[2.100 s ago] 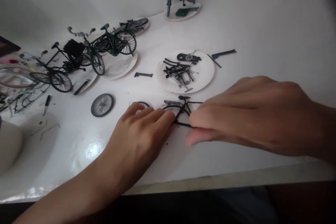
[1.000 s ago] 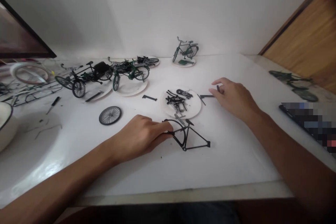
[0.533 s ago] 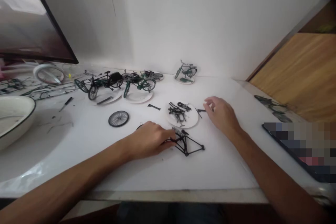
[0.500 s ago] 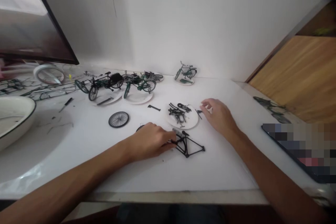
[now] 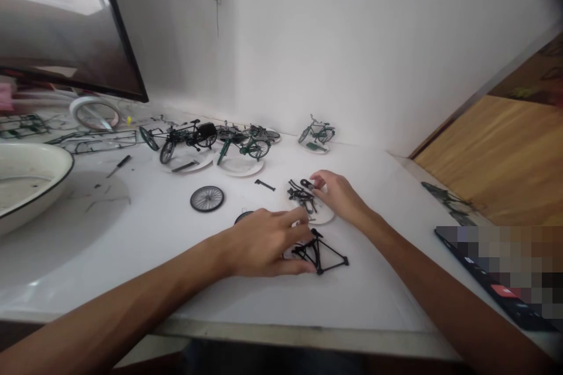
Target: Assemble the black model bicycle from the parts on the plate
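Note:
My left hand (image 5: 268, 240) spans the rear of a black model bicycle frame (image 5: 320, 255) on the white table. Its thumb is at the frame's lower edge and its fingers near the saddle, hiding the rear part. Behind it stands a white plate (image 5: 326, 217) with small black bicycle parts (image 5: 299, 192). My right hand (image 5: 336, 190) reaches over the plate's right side, thumb and fingertips closed around the end of a black chain guard (image 5: 307, 184). One spoked wheel (image 5: 207, 198) lies flat on the left; another wheel (image 5: 243, 217) is mostly covered by my left hand.
Assembled model bicycles (image 5: 189, 137) stand at the back left, and a green one (image 5: 317, 130) near the wall. A black bar-like part (image 5: 265, 185), a screwdriver (image 5: 119, 166) and an enamel basin (image 5: 35, 179) are leftward. A dark tablet-like device (image 5: 484, 275) lies at right.
My right hand has moved left from beside the plate to the parts on it. My left hand has shifted its hold, fingers spreading further across the frame. The camera view has turned slightly.

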`<action>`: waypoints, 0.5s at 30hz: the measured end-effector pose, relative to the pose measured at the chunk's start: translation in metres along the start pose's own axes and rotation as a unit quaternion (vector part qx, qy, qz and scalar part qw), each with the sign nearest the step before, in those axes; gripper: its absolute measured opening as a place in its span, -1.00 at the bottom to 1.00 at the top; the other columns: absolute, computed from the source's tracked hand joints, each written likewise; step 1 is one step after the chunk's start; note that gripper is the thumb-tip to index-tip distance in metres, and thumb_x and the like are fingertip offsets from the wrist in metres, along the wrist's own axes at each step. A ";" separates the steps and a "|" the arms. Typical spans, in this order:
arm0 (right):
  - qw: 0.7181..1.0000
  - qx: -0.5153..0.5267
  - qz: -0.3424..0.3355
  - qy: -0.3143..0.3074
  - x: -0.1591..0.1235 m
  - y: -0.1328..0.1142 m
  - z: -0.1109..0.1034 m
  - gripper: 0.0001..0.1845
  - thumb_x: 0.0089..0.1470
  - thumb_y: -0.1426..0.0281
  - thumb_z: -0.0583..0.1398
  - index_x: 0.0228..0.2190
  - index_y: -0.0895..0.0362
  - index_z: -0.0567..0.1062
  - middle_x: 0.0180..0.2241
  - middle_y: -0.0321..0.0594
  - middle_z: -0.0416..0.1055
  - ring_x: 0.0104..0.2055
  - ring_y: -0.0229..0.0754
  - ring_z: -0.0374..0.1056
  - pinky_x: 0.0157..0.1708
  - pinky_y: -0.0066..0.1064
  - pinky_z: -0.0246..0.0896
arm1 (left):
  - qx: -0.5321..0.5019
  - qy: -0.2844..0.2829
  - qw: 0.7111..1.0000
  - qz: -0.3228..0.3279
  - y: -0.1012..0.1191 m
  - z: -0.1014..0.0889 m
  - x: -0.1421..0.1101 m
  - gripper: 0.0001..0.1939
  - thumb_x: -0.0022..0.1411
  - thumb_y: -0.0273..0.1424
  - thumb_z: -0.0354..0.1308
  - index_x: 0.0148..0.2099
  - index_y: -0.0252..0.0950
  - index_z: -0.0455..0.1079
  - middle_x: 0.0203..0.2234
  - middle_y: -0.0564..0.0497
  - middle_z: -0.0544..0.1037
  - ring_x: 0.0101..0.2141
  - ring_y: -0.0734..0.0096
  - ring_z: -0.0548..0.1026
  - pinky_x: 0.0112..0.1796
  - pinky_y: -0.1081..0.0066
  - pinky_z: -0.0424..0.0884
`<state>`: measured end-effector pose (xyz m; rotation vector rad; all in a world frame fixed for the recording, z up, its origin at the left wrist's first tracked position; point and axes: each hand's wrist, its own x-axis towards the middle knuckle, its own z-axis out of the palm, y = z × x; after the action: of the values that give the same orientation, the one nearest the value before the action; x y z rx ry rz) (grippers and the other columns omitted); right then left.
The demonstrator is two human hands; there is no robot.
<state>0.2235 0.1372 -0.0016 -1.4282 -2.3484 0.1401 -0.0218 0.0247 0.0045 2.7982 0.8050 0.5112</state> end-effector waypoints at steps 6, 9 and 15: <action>1.000 -0.009 -0.006 -0.021 -0.004 -0.009 -0.011 -0.95 0.17 0.47 0.23 -0.36 0.11 0.47 -0.33 -0.18 0.53 -0.33 -0.13 0.42 -0.32 -0.32 0.24 | 0.031 0.051 0.998 0.031 0.005 -0.001 0.000 -0.54 0.54 -0.07 -0.20 0.09 -0.26 0.36 0.01 -0.03 0.46 -0.38 0.42 0.47 -0.42 0.34 0.40; 1.000 -0.009 -0.013 -0.016 -0.005 -0.006 -0.016 -0.93 0.18 0.45 0.23 -0.37 0.12 0.47 -0.35 -0.18 0.51 -0.32 -0.12 0.40 -0.33 -0.31 0.23 | 0.081 0.060 0.991 0.091 0.007 0.006 0.002 -0.60 0.56 -0.18 -0.17 -0.06 -0.32 0.40 -0.16 -0.03 0.51 -0.37 0.40 0.46 -0.44 0.35 0.37; 0.998 -0.001 -0.064 -0.025 -0.010 0.002 -0.016 -0.87 0.20 0.54 0.17 -0.26 0.13 0.51 -0.21 -0.15 0.51 -0.21 -0.12 0.42 -0.22 -0.30 0.29 | 0.145 0.082 0.985 0.054 -0.012 -0.002 0.002 -0.68 0.55 -0.29 -0.12 -0.11 -0.33 0.40 -0.24 -0.02 0.52 -0.36 0.41 0.47 -0.40 0.37 0.34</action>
<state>0.2351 0.1278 0.0100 -1.2848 -2.4719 0.1403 -0.0268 0.0362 0.0039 3.1121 0.8230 0.7038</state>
